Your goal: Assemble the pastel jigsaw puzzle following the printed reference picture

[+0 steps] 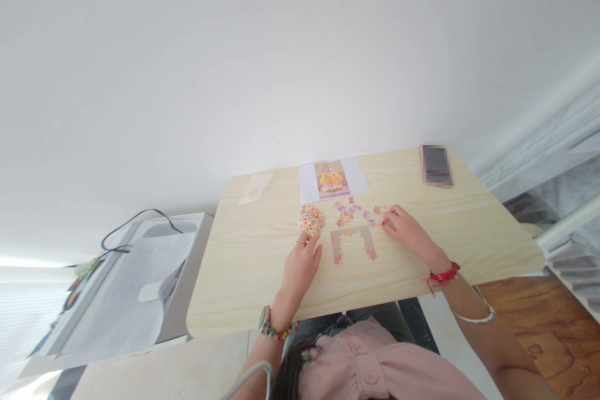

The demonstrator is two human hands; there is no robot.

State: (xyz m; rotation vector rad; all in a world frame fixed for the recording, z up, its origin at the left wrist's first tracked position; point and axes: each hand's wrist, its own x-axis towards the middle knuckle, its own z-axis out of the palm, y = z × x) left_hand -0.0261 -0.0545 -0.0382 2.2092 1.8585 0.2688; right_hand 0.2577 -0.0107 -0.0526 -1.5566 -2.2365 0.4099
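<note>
Resting flat on the pale wooden table [244, 262], the left hand [300, 265] lies with its fingers loosely spread, the fingertips touching or just short of a small heap of loose puzzle pieces [311, 220]; it grips nothing that can be seen. The right hand [407, 231] lies palm down further right, its fingertips curled at the end of a scatter of purple and pink pieces [354, 212]. It may be pinching one of them, but the pieces are too small at this distance to tell.

Between the two hands sits the joined part of the puzzle [352, 242], an open arch of edge pieces with both legs pointing toward the person. Just beyond the scatter, a reference picture [332, 179] on white paper lies near the table's far edge by the wall. A phone [437, 165] rests at the far right corner, well apart from the hands, and a clear plastic bag [255, 187] lies far left.

Bare tabletop stretches wide on both sides of the hands and along the near edge. To the left, beside the table, stands a lower white unit [187, 275] with a black cable [135, 222].
</note>
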